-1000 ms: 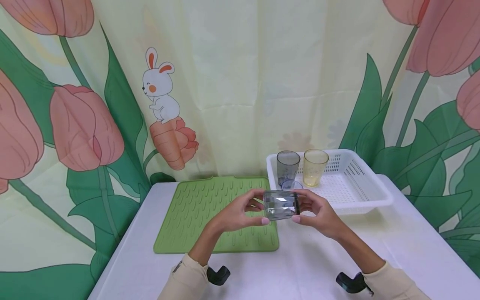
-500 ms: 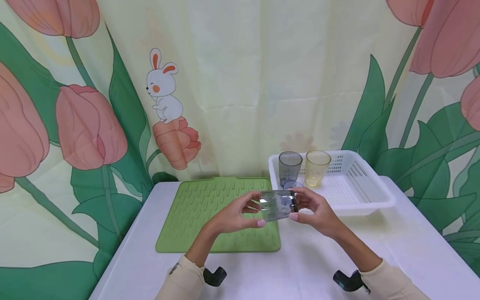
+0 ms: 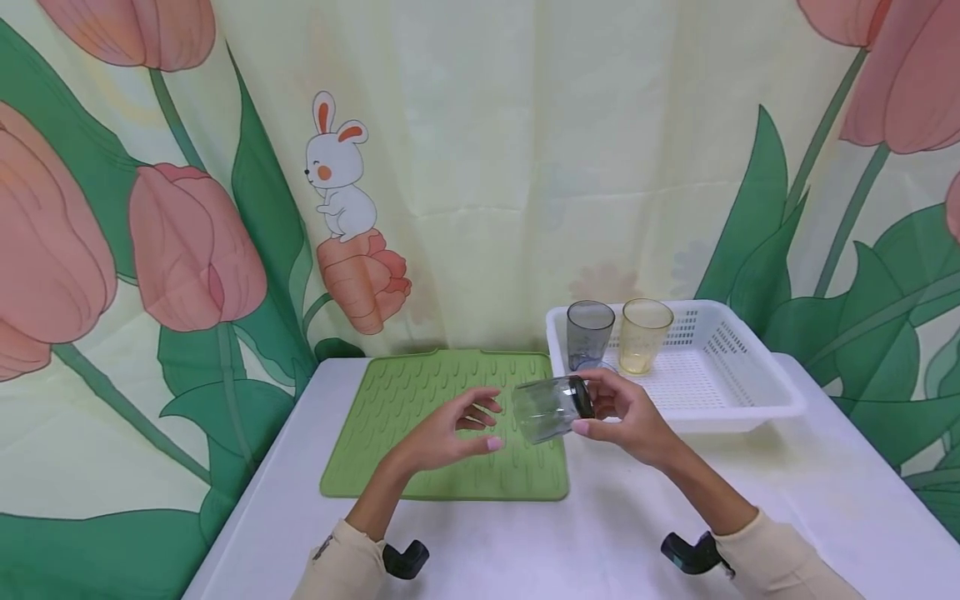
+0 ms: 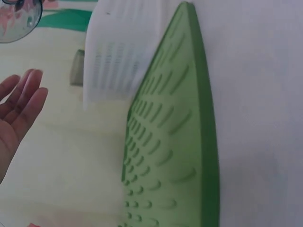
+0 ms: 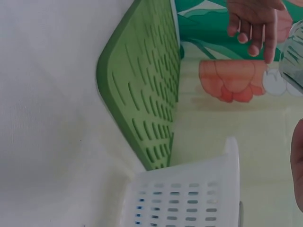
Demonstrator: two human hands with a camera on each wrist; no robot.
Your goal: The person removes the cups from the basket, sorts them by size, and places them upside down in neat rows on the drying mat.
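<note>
My right hand (image 3: 630, 418) pinches a grey glass tumbler (image 3: 542, 410) by its dark, thick base. The tumbler lies on its side in the air, mouth to the left, above the right edge of the green drying mat (image 3: 405, 475). Just left of its mouth is my left hand (image 3: 450, 435), fingers loosely spread, touching nothing. In the left wrist view the left hand (image 4: 19, 109) stands apart from the tumbler (image 4: 19, 26), which is cut off by the frame. Only an edge of the right hand (image 5: 297, 163) shows in the right wrist view.
A white perforated basket (image 3: 750, 367) stands at the back right of the white-covered table (image 3: 615, 533). Inside it are a grey glass (image 3: 588, 333), a yellow glass (image 3: 643, 337) and a bluish glass, partly hidden. A printed curtain (image 3: 480, 167) hangs behind.
My left hand has let go of the tumbler and drawn back to the left. The right hand keeps the tumbler, now tilted slightly, its mouth end lower. The view has shifted a little.
</note>
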